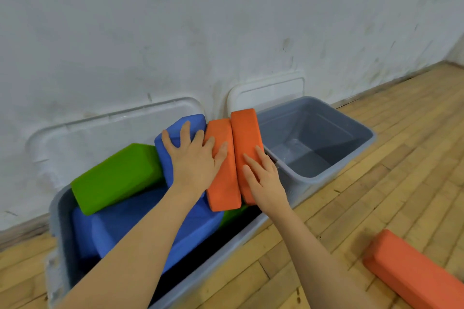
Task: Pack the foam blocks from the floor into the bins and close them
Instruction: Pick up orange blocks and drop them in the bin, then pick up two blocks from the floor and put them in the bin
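Seating step: your left hand (194, 158) and right hand (263, 179), grips flat, holding nothing, press two orange blocks (223, 170) at left bin's (56, 211) right end; next, push them below rim.

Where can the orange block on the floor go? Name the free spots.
The right bin is bare inside. The left bin is crowded: blocks stick above its rim where both hands press. Only a dark gap along its near wall stays free.
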Available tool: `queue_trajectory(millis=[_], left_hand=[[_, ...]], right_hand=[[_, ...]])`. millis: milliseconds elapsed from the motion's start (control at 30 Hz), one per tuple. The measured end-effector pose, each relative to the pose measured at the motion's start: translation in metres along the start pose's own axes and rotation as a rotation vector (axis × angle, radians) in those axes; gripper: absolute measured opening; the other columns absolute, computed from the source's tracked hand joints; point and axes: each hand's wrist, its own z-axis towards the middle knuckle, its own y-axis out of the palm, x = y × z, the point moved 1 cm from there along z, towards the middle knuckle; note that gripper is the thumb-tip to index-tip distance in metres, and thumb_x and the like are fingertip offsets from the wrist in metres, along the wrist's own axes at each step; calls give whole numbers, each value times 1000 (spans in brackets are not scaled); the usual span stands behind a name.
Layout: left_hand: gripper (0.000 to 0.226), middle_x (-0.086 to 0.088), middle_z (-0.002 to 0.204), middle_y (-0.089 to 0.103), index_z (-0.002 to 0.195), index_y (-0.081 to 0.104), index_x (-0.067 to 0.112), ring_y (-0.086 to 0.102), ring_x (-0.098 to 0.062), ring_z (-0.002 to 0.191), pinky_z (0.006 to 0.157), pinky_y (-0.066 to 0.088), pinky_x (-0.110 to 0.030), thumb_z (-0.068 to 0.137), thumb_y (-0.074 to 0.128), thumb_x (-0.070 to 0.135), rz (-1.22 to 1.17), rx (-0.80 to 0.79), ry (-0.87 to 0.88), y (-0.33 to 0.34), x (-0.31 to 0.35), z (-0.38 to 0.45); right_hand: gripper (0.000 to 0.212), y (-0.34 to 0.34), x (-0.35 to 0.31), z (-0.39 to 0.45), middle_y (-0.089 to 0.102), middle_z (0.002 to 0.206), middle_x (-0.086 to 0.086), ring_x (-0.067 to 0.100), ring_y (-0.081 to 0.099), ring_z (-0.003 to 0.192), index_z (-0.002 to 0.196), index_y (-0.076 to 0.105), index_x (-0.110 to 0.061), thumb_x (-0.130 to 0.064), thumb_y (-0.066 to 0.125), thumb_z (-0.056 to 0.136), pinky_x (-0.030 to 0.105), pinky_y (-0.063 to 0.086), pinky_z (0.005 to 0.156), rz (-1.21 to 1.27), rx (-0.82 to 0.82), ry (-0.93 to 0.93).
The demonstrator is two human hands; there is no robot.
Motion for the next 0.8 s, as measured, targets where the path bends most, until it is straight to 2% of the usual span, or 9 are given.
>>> queue_trajectory(millis=[133, 267, 367, 433, 500, 567, 633, 800], left_hand=[[49, -12, 116, 63, 100, 70, 13, 46, -36, 125, 100, 19, -69, 91, 33, 44, -27, 53, 21, -11, 7, -7], [48, -14, 126, 59, 110, 66, 8, 44, -35, 128, 105, 17, -54, 89, 35, 39, -66, 79, 56, -28, 21, -19], [50, -15, 129, 56, 116, 63, 5, 46, -34, 126, 104, 18, -47, 86, 35, 35, -86, 65, 76, -47, 39, -32], [50, -14, 127, 58, 116, 63, 6, 50, -33, 122, 102, 22, -46, 85, 35, 33, -132, 49, 83, -63, 58, -45], [49, -13, 123, 61, 114, 64, 7, 55, -31, 114, 97, 30, -44, 85, 33, 32, -216, 6, 119, -79, 86, -61], [48, -11, 118, 63, 112, 64, 7, 59, -29, 108, 90, 38, -41, 84, 33, 32, -291, -36, 189, -92, 121, -78], [51, -8, 114, 65, 110, 65, 9, 60, -29, 103, 85, 39, -37, 82, 30, 34, -351, -76, 258, -100, 159, -93], [46, -9, 113, 66, 113, 64, 8, 60, -31, 102, 88, 45, -45, 85, 38, 32, -502, -127, 365, -94, 255, -131]], right_hand=[[42, -7, -1, -8, 15, 157, -8, 21, 17, 142, 138, 44, -32, -37, 46, 97, 38, 22, 114, -102, 14, -15], [43, -24, -6, -19, 21, 155, -4, 26, 26, 137, 138, 43, -34, -35, 46, 96, 48, 31, 108, -117, 31, 7], [40, -47, -7, -38, 34, 147, 1, 25, 36, 132, 136, 48, -27, -32, 46, 96, 44, 38, 102, -78, 46, 8], [38, -69, -6, -57, 44, 137, -1, 19, 47, 120, 134, 50, -25, -30, 46, 96, 37, 44, 92, -78, 83, 1], [37, -97, -2, -82, 49, 131, -3, 14, 52, 110, 133, 50, -25, -29, 43, 97, 31, 44, 82, -120, 119, 10], [37, -129, 8, -111, 53, 125, -2, 15, 53, 108, 133, 50, -24, -28, 41, 98, 31, 44, 79, -160, 158, 22], [35, -159, 26, -142, 57, 121, -1, 17, 55, 107, 131, 53, -23, -28, 43, 98, 33, 46, 80, -166, 209, 47], [29, -219, 91, -215, 64, 110, -4, 14, 59, 99, 118, 63, -23, -30, 47, 96, 27, 42, 73, -182, 388, 168]])
